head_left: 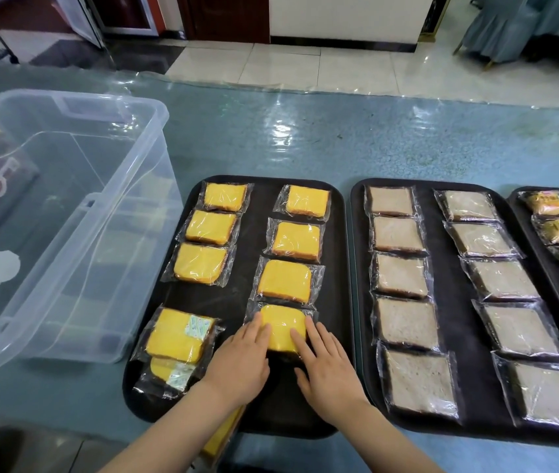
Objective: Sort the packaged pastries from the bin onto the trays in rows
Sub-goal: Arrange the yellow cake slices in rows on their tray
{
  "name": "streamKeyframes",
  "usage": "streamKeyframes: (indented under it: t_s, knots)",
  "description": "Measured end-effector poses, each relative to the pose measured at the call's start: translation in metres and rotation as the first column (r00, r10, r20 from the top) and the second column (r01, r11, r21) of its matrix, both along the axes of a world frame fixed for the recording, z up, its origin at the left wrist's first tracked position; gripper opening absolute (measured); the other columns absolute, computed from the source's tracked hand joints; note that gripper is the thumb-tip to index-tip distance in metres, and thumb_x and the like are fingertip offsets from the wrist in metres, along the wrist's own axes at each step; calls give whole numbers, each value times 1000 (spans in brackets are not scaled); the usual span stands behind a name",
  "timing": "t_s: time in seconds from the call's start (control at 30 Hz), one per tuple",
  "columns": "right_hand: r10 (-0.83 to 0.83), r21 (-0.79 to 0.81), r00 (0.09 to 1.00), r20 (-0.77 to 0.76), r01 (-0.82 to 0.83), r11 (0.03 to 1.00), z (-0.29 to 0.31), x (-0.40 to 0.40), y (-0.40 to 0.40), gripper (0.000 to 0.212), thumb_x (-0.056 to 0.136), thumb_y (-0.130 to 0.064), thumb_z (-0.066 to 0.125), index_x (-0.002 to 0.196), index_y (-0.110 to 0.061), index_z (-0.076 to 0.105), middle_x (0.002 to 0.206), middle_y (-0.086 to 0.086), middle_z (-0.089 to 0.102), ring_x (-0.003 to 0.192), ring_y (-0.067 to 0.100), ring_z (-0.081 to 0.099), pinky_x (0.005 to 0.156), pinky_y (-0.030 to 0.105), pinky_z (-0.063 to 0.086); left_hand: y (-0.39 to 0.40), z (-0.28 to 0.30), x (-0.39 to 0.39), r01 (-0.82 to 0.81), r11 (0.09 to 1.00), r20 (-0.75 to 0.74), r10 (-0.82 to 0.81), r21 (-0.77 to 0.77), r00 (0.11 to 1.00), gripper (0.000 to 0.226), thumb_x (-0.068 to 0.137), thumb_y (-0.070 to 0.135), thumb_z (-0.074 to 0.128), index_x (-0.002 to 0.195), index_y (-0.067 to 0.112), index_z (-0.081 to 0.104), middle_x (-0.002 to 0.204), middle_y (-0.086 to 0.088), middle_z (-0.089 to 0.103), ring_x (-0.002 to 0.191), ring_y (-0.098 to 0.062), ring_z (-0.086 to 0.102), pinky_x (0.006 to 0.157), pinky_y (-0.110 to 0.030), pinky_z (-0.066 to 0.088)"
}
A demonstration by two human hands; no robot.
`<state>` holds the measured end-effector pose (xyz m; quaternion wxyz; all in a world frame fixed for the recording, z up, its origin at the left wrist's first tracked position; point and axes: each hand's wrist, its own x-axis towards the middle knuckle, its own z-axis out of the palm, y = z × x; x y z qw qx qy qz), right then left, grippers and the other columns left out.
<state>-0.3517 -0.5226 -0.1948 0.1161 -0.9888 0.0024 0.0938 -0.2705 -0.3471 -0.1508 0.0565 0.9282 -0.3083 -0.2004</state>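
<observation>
Nine yellow pastries (284, 281) fill the left tray (254, 199); flat hands (240, 363) press the nearest one.

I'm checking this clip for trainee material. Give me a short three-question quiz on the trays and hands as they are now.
1. True or false: both hands lie flat on one yellow pastry.
2. How many pastries make up the right column of the left tray? A) three B) four C) five
3. Fill in: the middle tray holds ____ pastries in two columns.

Key
1. True: the left hand and right hand rest on it with straight fingers.
2. B, counting the one under the hands.
3. Ten grey-brown pastries, five per column.
</observation>
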Motion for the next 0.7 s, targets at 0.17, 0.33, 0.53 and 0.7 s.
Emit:
streamKeyframes:
  t_s: [0.17, 0.33, 0.53, 0.7]
  knots:
    - [-71, 183, 997, 32, 64, 981, 8, 7, -6, 56, 95, -41, 48, 147, -23, 37, 157, 4, 28, 144, 25, 28, 119, 38, 19, 4, 3, 11, -60, 987, -6, 60, -147, 998, 54, 97, 28, 45, 148, 22, 28, 161, -1, 14, 144, -18, 25, 108, -30, 38]
    - [-158, 211, 983, 94, 136, 968, 18, 48, -12, 59, 100, -36, 43, 153, -24, 22, 162, 4, 11, 149, 23, 10, 120, 35, 12, -6, 2, 32, -238, 953, -136, 215, -187, 967, 72, 96, 26, 54, 154, 24, 11, 162, -4, 2, 146, -27, 20, 108, -36, 37]
    - [-167, 105, 985, 42, 162, 981, 18, 109, -11, 57, 103, -41, 30, 155, -29, 11, 163, -2, -3, 150, 25, -7, 121, 44, 1, -15, -3, 46, -244, 961, -188, 218, -128, 958, 79, 94, 27, 59, 155, 27, 9, 163, -3, -3, 148, -29, 12, 112, -37, 32]
    - [-185, 41, 982, -46, 187, 982, 7, 139, -22, 60, 101, -52, 21, 155, -31, 6, 163, -2, -8, 149, 25, -14, 121, 49, -1, -23, -9, 43, -267, 949, -188, 235, -169, 954, 78, 95, 28, 59, 155, 22, 10, 163, -2, -2, 148, -26, 12, 115, -36, 28]
